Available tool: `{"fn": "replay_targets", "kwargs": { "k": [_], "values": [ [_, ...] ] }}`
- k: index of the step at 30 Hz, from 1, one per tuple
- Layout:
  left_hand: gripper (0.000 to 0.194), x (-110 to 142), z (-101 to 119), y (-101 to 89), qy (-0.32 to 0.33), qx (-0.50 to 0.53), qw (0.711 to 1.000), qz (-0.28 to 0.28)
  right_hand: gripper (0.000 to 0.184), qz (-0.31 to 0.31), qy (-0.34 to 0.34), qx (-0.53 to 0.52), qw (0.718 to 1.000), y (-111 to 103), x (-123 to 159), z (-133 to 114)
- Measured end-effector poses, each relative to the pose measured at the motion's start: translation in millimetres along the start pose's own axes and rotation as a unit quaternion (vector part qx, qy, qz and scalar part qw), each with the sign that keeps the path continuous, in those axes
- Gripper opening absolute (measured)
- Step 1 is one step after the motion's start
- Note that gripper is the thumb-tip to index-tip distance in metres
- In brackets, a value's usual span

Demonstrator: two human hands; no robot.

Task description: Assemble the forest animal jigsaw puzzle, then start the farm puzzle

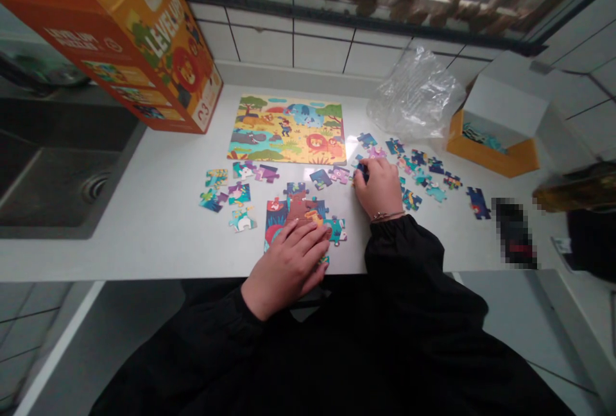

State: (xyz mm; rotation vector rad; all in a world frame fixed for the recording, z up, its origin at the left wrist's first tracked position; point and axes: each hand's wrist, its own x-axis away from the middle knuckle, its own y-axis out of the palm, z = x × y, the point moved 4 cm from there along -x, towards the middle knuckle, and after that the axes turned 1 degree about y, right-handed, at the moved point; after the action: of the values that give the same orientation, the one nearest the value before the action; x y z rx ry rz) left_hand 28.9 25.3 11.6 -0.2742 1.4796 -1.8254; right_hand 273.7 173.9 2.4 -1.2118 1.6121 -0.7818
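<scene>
My left hand (291,267) lies flat, fingers stretched out, over a partly joined jigsaw puzzle (298,206) near the counter's front edge. It covers the lower part of that puzzle, which shows a brown bear. My right hand (380,190) is curled, with thumb and fingers closed on a dark blue puzzle piece (360,169) among loose pieces; much of the piece is hidden. Just left of this hand are a pink-purple piece (339,175) and a dark blue one (320,179). Several loose pieces (423,177) spread to its right, and others (239,192) lie left of the joined puzzle.
Behind the pieces lies a savanna animal picture (289,130). A tall orange puzzle box (178,63) stands at back left beside a dark sink (58,210). A clear plastic bag (416,98) and an open box with pieces inside (495,153) are at back right, a blurred-out object (514,233) nearer.
</scene>
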Motion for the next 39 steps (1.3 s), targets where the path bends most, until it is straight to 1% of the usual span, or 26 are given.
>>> {"fn": "replay_targets", "kwargs": {
  "k": [4,8,12,15,19,22,25,30,34,39],
  "values": [
    [0.04,0,0,-0.2,-0.002,0.001,1.0,0.001,0.033,0.008,0.007,0.001,1.0,-1,1,3],
    [0.04,0,0,-0.7,0.002,0.002,1.0,0.0,0.025,0.021,0.024,0.009,0.999,-5,3,5],
    [0.039,-1,1,-2.8,0.003,0.003,1.0,0.01,0.019,0.006,0.031,0.001,1.0,-4,3,6],
    [0.039,-2,1,-3.0,0.001,0.002,1.0,0.009,0.023,-0.001,0.032,0.005,0.999,-3,3,7],
    [0.039,-1,0,-1.7,-0.002,0.001,1.0,0.001,0.037,-0.008,0.029,0.021,0.999,-2,5,7],
    [0.039,-1,0,-1.2,-0.002,0.002,1.0,0.0,0.044,-0.01,0.016,0.015,1.0,-1,7,7],
    [0.039,0,0,-0.8,-0.002,0.003,1.0,-0.003,0.045,-0.006,0.008,0.009,1.0,0,9,7],
    [0.039,0,0,-1.7,0.0,0.003,1.0,0.002,0.042,0.012,0.009,0.028,0.999,0,10,4],
    [0.039,-1,1,-2.2,0.001,0.0,1.0,0.003,0.043,0.004,0.009,0.035,0.999,-2,10,1],
    [0.04,0,0,-0.9,-0.003,0.001,1.0,-0.005,0.045,-0.007,0.014,0.019,1.0,-2,10,0]
  ]
}}
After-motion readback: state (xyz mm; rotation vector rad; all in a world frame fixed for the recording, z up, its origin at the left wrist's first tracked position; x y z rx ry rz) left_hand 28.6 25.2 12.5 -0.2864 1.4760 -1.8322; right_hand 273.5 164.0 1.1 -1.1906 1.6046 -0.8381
